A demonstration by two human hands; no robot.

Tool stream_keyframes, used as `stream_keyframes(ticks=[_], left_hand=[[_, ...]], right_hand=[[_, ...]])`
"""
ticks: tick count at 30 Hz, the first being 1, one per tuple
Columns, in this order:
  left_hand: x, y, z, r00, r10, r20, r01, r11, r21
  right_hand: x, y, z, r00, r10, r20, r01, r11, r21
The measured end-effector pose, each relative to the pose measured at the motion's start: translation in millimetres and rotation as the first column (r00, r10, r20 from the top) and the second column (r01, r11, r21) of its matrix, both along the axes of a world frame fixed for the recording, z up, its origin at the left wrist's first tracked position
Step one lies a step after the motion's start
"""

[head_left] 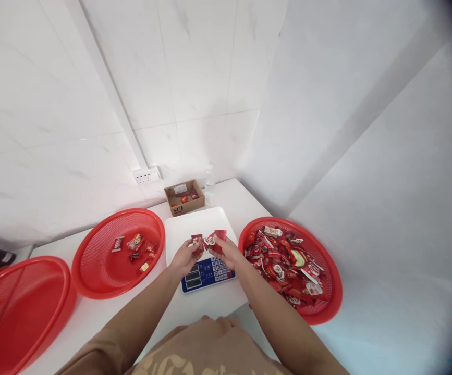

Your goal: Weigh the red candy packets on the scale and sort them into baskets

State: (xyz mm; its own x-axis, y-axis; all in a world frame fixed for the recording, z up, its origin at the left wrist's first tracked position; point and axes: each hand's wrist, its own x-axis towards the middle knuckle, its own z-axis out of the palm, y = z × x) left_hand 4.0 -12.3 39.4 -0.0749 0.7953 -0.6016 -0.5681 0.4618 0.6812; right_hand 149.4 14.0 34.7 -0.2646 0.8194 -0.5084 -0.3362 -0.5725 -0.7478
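Over a white electronic scale point(179, 232) with a blue keypad point(208, 273), both my hands hold small red snack packets. My left hand point(186, 256) pinches one red packet point(196, 240). My right hand point(228, 251) grips a couple of red packets point(215, 239) with white print. The hands are close together, just above the scale's pan. To the right stands a red mesh basket point(329, 302) heaped with several red wrapped snacks. A second red basket point(93, 271) on the left holds a few packets point(139, 247).
A third red basket point(14, 307) sits at the far left edge. At the back, a small cardboard box point(184, 197) rests near a wall socket point(147, 175) and a clear bottle point(209, 179). White walls enclose the table corner.
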Motion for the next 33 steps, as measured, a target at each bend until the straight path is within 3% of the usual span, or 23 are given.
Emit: stream_keyframes(ticks=[3, 8, 11, 14, 16, 19, 21, 24, 26, 28, 31, 33], left_hand=[[-10, 3, -0.1, 0.996, 0.082, -0.038, -0.084, 0.995, -0.052], [-23, -6, -1.2, 0.990, 0.125, -0.063, -0.131, 0.985, -0.112], [-23, -18, 0.4, 0.994, 0.096, -0.054, -0.102, 0.984, -0.143], [-19, -30, 5.5, 0.998, 0.054, -0.035, -0.059, 0.983, -0.172], [-17, -38, 9.9, 0.999, 0.034, -0.022, -0.037, 0.982, -0.185], [-18, -48, 14.5, 1.000, 0.008, -0.001, -0.008, 0.979, -0.202], [-20, -53, 14.6, 1.000, -0.008, 0.017, 0.011, 0.975, -0.220], [-23, -58, 11.9, 0.999, -0.025, 0.028, 0.032, 0.966, -0.257], [-22, -60, 10.5, 0.999, -0.033, 0.025, 0.038, 0.960, -0.279], [-19, -61, 10.5, 0.999, -0.040, 0.017, 0.043, 0.956, -0.291], [-13, -61, 12.9, 0.998, -0.060, 0.012, 0.061, 0.955, -0.289], [-10, -60, 14.9, 0.997, -0.071, 0.020, 0.074, 0.956, -0.284]], right_hand=[[3, 9, -8.0, 0.997, -0.079, 0.013, 0.080, 0.997, -0.009], [13, 15, -25.8, 0.950, -0.236, 0.204, 0.250, 0.967, -0.045], [16, 13, -30.5, 0.956, -0.179, 0.233, 0.178, 0.984, 0.028], [18, 10, -28.9, 0.947, -0.082, 0.311, 0.024, 0.982, 0.188], [27, 9, -27.1, 0.868, -0.105, 0.485, -0.065, 0.944, 0.322], [57, 8, -29.6, 0.656, -0.306, 0.690, -0.124, 0.858, 0.499], [87, 5, -37.4, 0.516, -0.409, 0.752, -0.127, 0.832, 0.540], [132, -3, -57.0, 0.343, -0.374, 0.862, -0.161, 0.881, 0.446], [154, -10, -70.4, 0.270, -0.240, 0.932, -0.224, 0.926, 0.304], [165, -18, -79.5, 0.216, -0.111, 0.970, -0.310, 0.934, 0.176], [166, -28, -82.0, 0.186, -0.059, 0.981, -0.435, 0.890, 0.135], [164, -34, -80.0, 0.231, -0.065, 0.971, -0.490, 0.854, 0.174]])
